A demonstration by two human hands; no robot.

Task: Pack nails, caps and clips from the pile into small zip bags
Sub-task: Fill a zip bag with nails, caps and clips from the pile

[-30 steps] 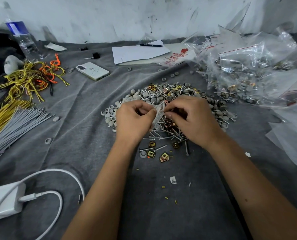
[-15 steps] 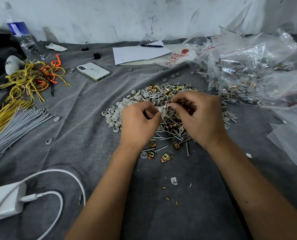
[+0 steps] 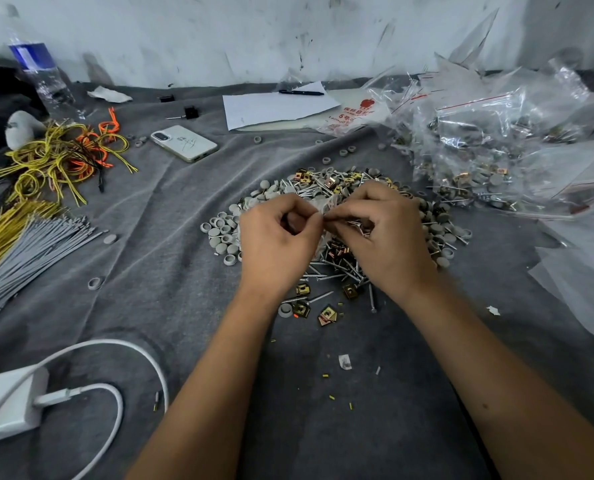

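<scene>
**Me:** Grey cloth (image 3: 150, 271) covers the whole desk, with a scuffed white wall (image 3: 219, 36) behind it. At centre frame I see the mixed pile of silver nails, grey round plastic caps and brass-coloured square clips (image 3: 326, 188).

**Partner:** Where are the hands?

**Me:** Both are over the middle of that pile, touching at the fingertips. My left hand (image 3: 278, 240) and my right hand (image 3: 385, 233) each pinch the top edge of one small clear zip bag (image 3: 325, 206) between thumb and fingers. So each grip is closed on the bag. Whether anything is inside it, I cannot tell; the hands hide most of it.

**Partner:** And loose parts?

**Me:** A few clips and nails lie just below the hands, near the wrists. Caps spread out at the left edge of the pile.

**Partner:** Anything else around?

**Me:** At upper right, a heap of clear filled zip bags with red seal lines (image 3: 496, 140). Upper centre holds a white sheet of paper (image 3: 274, 105) with a black pen (image 3: 300, 92) on it, and a white phone (image 3: 184, 143) lies to its left. Yellow and orange wire ties (image 3: 59, 157) sit at upper left, grey ties (image 3: 25, 258) below them, a white charger with cable (image 3: 11, 403) at lower left.
</scene>
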